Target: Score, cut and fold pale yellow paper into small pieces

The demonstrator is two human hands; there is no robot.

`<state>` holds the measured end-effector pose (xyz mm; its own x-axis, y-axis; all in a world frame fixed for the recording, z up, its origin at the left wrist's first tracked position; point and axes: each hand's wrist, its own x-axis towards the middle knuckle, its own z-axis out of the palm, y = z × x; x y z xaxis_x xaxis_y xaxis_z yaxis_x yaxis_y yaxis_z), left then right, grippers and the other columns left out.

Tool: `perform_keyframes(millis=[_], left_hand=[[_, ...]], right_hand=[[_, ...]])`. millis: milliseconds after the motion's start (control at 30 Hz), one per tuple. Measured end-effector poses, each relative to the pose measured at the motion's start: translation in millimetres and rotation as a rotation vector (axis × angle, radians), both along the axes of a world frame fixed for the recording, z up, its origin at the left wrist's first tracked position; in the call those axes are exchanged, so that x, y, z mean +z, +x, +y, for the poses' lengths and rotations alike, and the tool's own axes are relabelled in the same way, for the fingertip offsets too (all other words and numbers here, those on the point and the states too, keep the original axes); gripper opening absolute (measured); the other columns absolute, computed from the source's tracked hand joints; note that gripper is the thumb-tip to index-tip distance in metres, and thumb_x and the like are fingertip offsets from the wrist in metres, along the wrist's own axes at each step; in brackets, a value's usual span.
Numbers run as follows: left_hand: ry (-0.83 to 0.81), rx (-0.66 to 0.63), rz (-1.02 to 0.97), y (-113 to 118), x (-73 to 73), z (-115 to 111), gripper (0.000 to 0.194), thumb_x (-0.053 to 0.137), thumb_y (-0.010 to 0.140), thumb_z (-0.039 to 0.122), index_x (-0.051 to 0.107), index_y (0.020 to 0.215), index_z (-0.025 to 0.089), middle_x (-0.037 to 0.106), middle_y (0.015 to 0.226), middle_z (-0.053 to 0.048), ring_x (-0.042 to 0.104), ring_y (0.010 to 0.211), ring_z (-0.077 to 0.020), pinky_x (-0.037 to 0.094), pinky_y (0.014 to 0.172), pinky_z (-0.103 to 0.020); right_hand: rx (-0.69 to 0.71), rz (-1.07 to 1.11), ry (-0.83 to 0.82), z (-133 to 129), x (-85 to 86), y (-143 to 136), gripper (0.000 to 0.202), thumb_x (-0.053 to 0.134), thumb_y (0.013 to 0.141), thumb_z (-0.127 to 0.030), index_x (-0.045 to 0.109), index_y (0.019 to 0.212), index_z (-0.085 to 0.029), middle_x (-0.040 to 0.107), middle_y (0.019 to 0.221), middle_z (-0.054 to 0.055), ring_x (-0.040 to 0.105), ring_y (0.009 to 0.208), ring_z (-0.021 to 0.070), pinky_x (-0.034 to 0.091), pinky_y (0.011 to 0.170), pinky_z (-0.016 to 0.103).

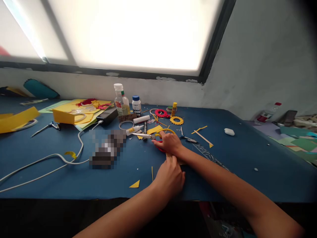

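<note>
We have the right hand [170, 142] on the scissors [145, 135], its grip closed about the yellow and red handles, with the metal blades pointing left across the worktop [81, 186]. The left hand [169, 175] is curled just below the right wrist. A tan edge [182, 162] shows beside it, but we cannot tell whether that grip is holding it.

For good control, we would seat thumb and fingers firmly in the loops and keep the left fingers well out of the blades' line. Uncrossing our wrists would give both hands more freedom. The tips reach close to the squeeze tube [133, 130], so we should lift them clear before opening the blades. Any cutting is best done with smooth, unhurried strokes, turning the sheet rather than twisting the wrist.

The blades are slim, shiny and tapered, while the handles look like smooth plastic. Beyond them, the yellow ring [176, 123] has a scalloped rim and appears flat and thin, so it could bend if pressed. The red ring [156, 113] sits near it. The yellow triangle [135, 184] has crisp, straight edges and looks like stiff paper. The clear ruler [203, 152], partly hidden by our right forearm, has cut-out shapes, and the glass-like bottle [121, 104] stands upright near the wall.
</note>
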<state>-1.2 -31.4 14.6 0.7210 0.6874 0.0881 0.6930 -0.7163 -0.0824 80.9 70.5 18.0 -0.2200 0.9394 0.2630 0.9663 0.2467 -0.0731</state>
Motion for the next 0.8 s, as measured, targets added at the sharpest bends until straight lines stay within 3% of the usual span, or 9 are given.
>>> perform_keyframes(millis=[133, 300, 400, 567, 800], left_hand=[[-0.031, 0.015, -0.041, 1, 4.8, -6, 0.06, 0.04, 0.088, 0.039, 0.051, 0.121, -0.011, 0.055, 0.117, -0.033, 0.049, 0.113, -0.0401, 0.038, 0.093, -0.047], [-0.122, 0.086, -0.056, 4, 8.1, -10, 0.058, 0.039, 0.087, 0.042, 0.061, 0.108, -0.007, 0.062, 0.103, -0.031, 0.058, 0.099, -0.0409, 0.047, 0.075, -0.045], [-0.142, 0.098, -0.072, 6, 6.2, -10, 0.06, 0.038, 0.087, 0.04, 0.058, 0.113, -0.011, 0.058, 0.11, -0.035, 0.054, 0.106, -0.0447, 0.046, 0.078, -0.046], [-0.159, 0.112, -0.089, 9, 1.5, -10, 0.069, 0.038, 0.088, 0.04, 0.042, 0.126, -0.017, 0.044, 0.126, -0.04, 0.04, 0.122, -0.0486, 0.043, 0.086, -0.049], [-0.207, 0.115, -0.096, 8, 0.7, -7, 0.071, 0.041, 0.087, 0.04, 0.036, 0.131, -0.015, 0.035, 0.132, -0.038, 0.038, 0.122, -0.0501, 0.044, 0.085, -0.049]], right_hand=[[0.043, -0.044, 0.021, -2, -2.4, -9, 0.057, 0.04, 0.083, -0.065, 0.063, 0.092, -0.014, 0.071, 0.074, 0.013, 0.069, 0.074, 0.0294, 0.046, 0.062, 0.032], [0.106, -0.06, 0.026, -9, -5.0, -13, 0.065, 0.034, 0.082, -0.071, 0.068, 0.083, -0.016, 0.071, 0.073, 0.012, 0.069, 0.073, 0.0264, 0.045, 0.062, 0.03], [0.105, -0.062, 0.034, -8, -5.9, -11, 0.067, 0.031, 0.082, -0.072, 0.069, 0.085, -0.017, 0.071, 0.074, 0.011, 0.068, 0.075, 0.0254, 0.043, 0.061, 0.028], [0.061, -0.058, 0.063, 5, -8.2, -11, 0.069, 0.03, 0.082, -0.074, 0.068, 0.085, -0.016, 0.071, 0.071, 0.011, 0.068, 0.075, 0.0256, 0.039, 0.058, 0.027], [0.043, -0.028, 0.111, 32, -14.8, -13, 0.073, 0.025, 0.082, -0.075, 0.068, 0.087, -0.016, 0.07, 0.074, 0.011, 0.066, 0.074, 0.0254, 0.036, 0.058, 0.027]])
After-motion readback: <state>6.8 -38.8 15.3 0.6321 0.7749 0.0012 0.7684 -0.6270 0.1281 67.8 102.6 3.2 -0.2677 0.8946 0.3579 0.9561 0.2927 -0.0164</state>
